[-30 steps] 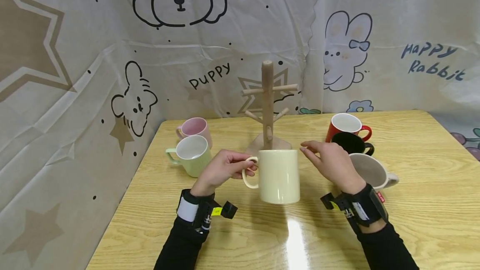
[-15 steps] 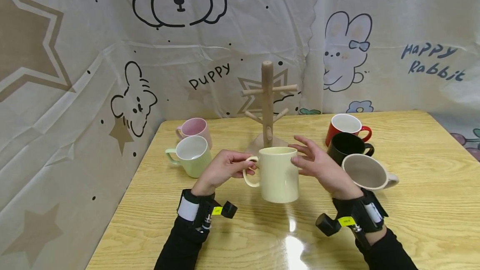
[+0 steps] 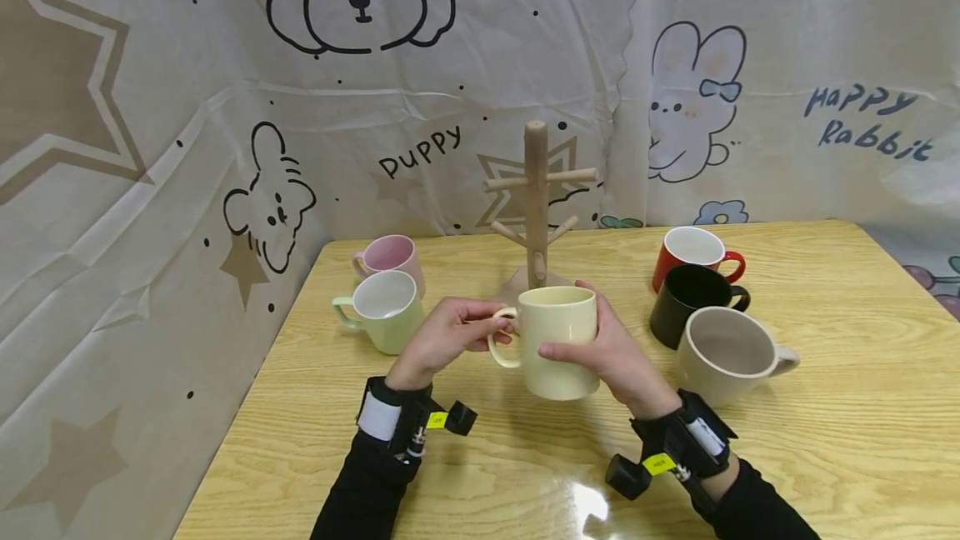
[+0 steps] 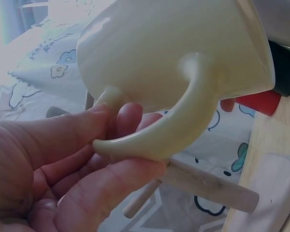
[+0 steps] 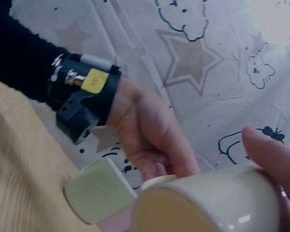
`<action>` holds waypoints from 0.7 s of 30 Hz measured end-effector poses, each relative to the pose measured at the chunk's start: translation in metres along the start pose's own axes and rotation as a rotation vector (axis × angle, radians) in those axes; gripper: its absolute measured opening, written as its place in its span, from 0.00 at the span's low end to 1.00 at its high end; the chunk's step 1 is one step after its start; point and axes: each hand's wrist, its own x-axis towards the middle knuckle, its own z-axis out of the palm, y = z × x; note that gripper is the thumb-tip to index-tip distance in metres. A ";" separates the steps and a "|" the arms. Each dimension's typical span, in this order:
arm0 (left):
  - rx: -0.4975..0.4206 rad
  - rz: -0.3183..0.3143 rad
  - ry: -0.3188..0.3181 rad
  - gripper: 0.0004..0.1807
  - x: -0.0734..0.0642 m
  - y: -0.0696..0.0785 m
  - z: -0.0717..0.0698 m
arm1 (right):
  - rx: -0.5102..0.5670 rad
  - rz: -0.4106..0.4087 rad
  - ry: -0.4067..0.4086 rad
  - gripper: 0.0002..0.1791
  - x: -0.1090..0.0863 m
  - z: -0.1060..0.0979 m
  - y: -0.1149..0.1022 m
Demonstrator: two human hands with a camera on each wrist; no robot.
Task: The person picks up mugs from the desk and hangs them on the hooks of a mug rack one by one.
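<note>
A pale yellow mug (image 3: 558,323) is held above the table in front of the wooden mug tree (image 3: 536,190). My left hand (image 3: 457,336) pinches its handle (image 4: 183,123) between thumb and fingers, on the mug's left side. From the right, my right hand (image 3: 615,357) grips the mug's body, thumb across the near face and fingers behind, mostly hidden in the head view. In the right wrist view, the mug's underside (image 5: 169,210) faces the camera, with the right thumb (image 5: 273,154) along its side. The mug tree's pegs carry no mugs.
At the left stand a pink mug (image 3: 392,257) and a light green mug (image 3: 386,315). On the right, a red mug (image 3: 667,261), a black mug (image 3: 678,311) and a beige mug (image 3: 720,365) stand close together. A printed cloth (image 3: 450,40) hangs behind the wooden table (image 3: 862,357).
My right hand has moved left from beside the mug and now wraps its body. The mug has risen slightly and its opening shows more. My left hand keeps its pinch on the handle.
</note>
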 end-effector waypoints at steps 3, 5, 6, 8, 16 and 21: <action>0.009 0.001 0.001 0.16 0.001 0.000 0.000 | -0.002 -0.011 0.037 0.44 0.001 0.005 0.003; 0.012 -0.002 0.003 0.16 0.001 0.000 0.000 | -0.003 -0.009 0.061 0.42 0.001 0.007 0.005; 0.011 -0.002 0.002 0.16 0.001 -0.001 0.000 | -0.006 -0.003 0.075 0.41 0.000 0.009 0.006; 0.010 -0.002 0.001 0.17 0.001 -0.001 0.000 | -0.004 -0.001 0.097 0.41 0.000 0.011 0.008; 0.034 0.001 0.034 0.15 0.001 0.000 -0.001 | 0.007 -0.023 0.120 0.42 0.003 0.016 0.011; 0.061 0.015 0.049 0.14 -0.001 0.001 -0.003 | 0.026 -0.025 0.110 0.43 0.004 0.017 0.012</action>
